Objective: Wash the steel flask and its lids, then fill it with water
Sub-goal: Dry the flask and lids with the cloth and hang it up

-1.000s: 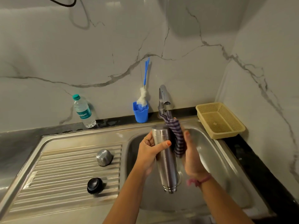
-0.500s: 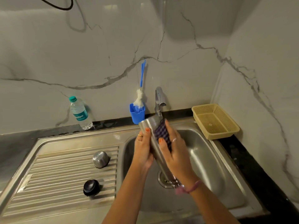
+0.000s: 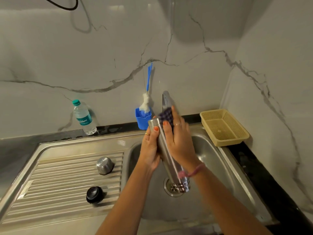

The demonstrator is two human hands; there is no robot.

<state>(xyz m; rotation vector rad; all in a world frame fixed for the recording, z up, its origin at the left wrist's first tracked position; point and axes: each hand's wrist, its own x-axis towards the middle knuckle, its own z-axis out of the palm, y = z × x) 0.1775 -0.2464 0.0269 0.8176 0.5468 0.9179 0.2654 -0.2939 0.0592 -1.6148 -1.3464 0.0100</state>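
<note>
Your steel flask (image 3: pixel 171 164) is held above the sink basin (image 3: pixel 218 160), not touching it. Its long axis runs on a slant: one end up and away from you near the tap (image 3: pixel 166 99), tilted a little to your left; the other end down and toward you, hanging over the drain (image 3: pixel 171 188). Which end is the mouth you cannot tell from here.

Your left hand (image 3: pixel 149 150) wraps the upper half of the flask from the left, thumb curled across the front. Your right hand (image 3: pixel 177 141) lies over the flask from the right, fingers fairly straight, pressing a purple checked cloth (image 3: pixel 166 115) against the upper end.

On the ribbed drainboard (image 3: pixel 50 175) to your left: a steel cap (image 3: pixel 104 165), dome up, and nearer you a black lid (image 3: pixel 94 195). The two lie apart.

Along the back ledge: a plastic water bottle (image 3: pixel 83 117) upright, a blue holder (image 3: pixel 143 118) with a bottle brush (image 3: pixel 147 97) standing in it. A beige mesh basket (image 3: pixel 225 128) sits at the right of the sink.
</note>
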